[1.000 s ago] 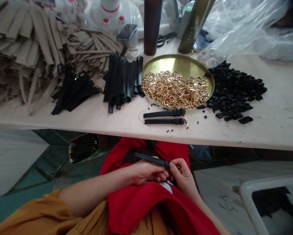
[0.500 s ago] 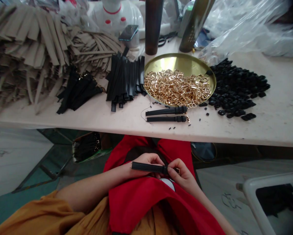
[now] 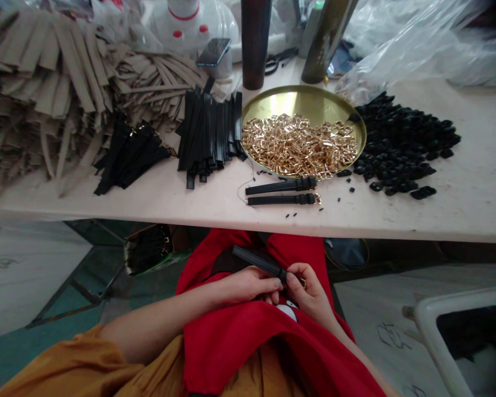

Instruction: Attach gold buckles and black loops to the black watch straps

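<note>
Over my lap, a black watch strap (image 3: 256,262) is held between both hands, its free end tilted up to the left. My left hand (image 3: 254,284) is closed on the strap from below, thumb near its middle. At the strap's right end, my right hand (image 3: 308,286) pinches it beside a small gold buckle (image 3: 303,282), partly hidden by the fingers. On the table edge ahead lie two similar black straps (image 3: 281,199) with keeper loops and buckles. Behind them stands a round gold tray (image 3: 301,96) holding a heap of gold buckles (image 3: 297,143).
Right of the tray spreads a pile of small black loops (image 3: 400,143). Black strips (image 3: 210,132), more black straps (image 3: 129,154) and grey-brown strips (image 3: 65,66) lie to the left. A dark bottle (image 3: 256,44) and a phone (image 3: 213,52) are behind. A white bin (image 3: 425,325) stands lower right.
The strap has swung so that its left end points further up and away. My left hand has shifted, its thumb now laid along the strap near the right hand.
</note>
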`<state>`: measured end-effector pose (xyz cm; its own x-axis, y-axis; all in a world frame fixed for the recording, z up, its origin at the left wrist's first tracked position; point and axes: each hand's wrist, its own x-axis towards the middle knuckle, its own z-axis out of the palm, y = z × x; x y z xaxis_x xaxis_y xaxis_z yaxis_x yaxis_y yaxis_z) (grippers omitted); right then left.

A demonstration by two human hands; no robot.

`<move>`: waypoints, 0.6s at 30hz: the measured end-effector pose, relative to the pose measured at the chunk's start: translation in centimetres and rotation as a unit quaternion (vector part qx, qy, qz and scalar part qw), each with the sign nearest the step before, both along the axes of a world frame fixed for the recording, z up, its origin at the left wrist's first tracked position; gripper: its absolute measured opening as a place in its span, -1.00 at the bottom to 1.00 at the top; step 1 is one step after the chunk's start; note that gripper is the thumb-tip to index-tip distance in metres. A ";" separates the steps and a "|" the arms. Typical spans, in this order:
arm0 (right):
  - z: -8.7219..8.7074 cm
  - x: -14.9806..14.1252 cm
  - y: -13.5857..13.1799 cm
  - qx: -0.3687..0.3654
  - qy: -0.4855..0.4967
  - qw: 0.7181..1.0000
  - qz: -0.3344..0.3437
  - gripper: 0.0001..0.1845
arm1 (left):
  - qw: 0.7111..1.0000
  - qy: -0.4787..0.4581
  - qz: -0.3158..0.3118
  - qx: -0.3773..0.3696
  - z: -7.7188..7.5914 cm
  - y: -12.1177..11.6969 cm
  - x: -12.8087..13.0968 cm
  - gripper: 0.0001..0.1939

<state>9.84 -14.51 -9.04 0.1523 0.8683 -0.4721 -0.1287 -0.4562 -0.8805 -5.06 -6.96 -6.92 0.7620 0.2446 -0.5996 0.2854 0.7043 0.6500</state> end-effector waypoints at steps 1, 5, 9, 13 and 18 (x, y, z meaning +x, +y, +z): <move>0.0 0.0 0.0 0.003 -0.007 1.000 0.004 -0.66 | 1.000 -0.005 0.004 -0.021 -0.1 0.0 0.0 -0.60; 0.0 0.1 -0.1 0.006 -0.008 1.000 0.012 -0.66 | 0.995 -0.001 0.019 -0.093 -0.2 0.0 -0.1 -0.60; -0.3 0.0 -0.4 -0.002 0.003 1.000 -0.005 -0.66 | 0.985 -0.008 0.044 -0.168 -0.3 0.2 -0.3 -0.64; -0.6 0.0 -0.5 0.003 0.000 1.000 -0.008 -0.67 | 0.972 0.001 0.050 -0.230 -0.5 0.3 -0.3 -0.67; -0.9 -0.4 -0.4 0.028 -0.040 0.999 0.006 -0.69 | 0.975 -0.002 0.022 -0.222 -0.7 -0.3 0.1 -0.68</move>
